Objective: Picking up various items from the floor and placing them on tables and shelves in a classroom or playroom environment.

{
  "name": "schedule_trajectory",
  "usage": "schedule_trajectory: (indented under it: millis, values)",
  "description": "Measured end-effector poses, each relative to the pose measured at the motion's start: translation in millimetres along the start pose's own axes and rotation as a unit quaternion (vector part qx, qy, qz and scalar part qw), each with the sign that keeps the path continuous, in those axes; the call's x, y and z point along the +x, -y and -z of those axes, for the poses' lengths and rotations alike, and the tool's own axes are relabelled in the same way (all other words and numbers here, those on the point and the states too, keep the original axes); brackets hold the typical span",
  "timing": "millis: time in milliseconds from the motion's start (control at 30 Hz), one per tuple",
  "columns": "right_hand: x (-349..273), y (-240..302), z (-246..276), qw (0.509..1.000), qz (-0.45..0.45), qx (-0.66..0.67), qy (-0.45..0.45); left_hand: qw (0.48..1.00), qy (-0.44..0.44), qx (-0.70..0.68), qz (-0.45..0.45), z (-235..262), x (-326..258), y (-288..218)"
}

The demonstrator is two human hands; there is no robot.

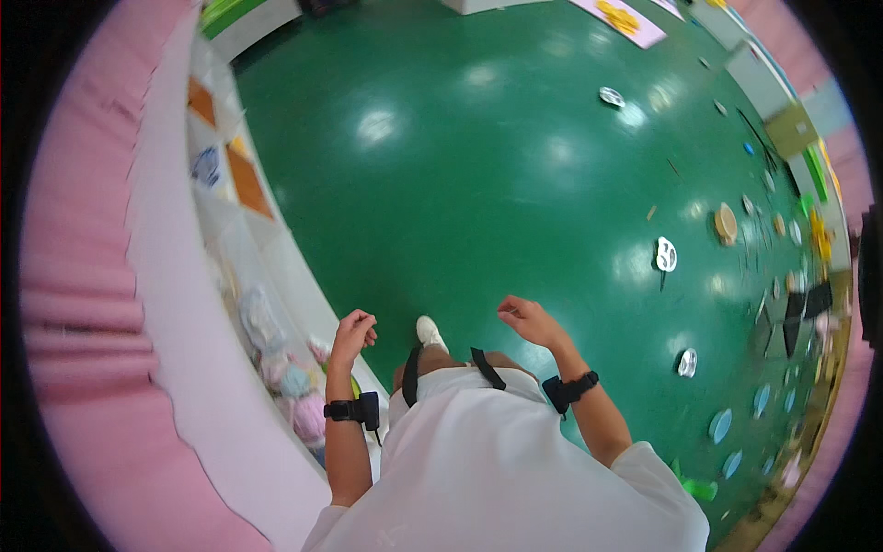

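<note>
Left hand (350, 336) is seen left of centre in the lower half, fingers half curled; whether thumb and fingertips are pressed together cannot be told. It is held just beside the front edge of a white shelf unit (303, 276), which is run down the left side of the frame. Soft toys (296, 382) in pink and teal are stacked in its lower bay, below and left of that hand; a clear plastic bag (262, 317) is placed just above them. Orange-brown panels (248, 184) are seen higher up, upper left. Right hand (532, 322) is held right of centre over the green floor (441, 212), fingers bent inward, well apart from the left; fingertip contact can't be told either. A black wrist device (558, 394) is worn on the right forearm, another on the left. A white shoe (430, 333) is seen between the hands. White palette-shaped trays (666, 254) are scattered on the floor at right; a tan round bowl (726, 224) is set near them. Blue dishes (720, 425) are spread lower right.
</note>
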State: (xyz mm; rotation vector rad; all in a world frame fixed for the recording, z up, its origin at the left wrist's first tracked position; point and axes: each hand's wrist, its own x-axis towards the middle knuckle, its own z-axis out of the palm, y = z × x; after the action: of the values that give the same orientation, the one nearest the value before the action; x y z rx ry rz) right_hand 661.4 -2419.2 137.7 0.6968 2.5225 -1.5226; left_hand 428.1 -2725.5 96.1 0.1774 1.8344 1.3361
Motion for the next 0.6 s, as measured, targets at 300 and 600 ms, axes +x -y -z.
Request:
schedule_trajectory:
  millis: [300, 600]
  values:
    - [13.6, -27.4, 77.5, 0.957, -0.17, 0.124, -0.202, 0.978, 0.174, 0.118, -0.005, -74.6, 194.1, -157.0]
    - [92.5, -79.9, 209.5, 0.919, -0.207, 0.165, -0.292, 0.93, 0.297, 0.216, -0.006, -220.7, 343.5, -271.9]
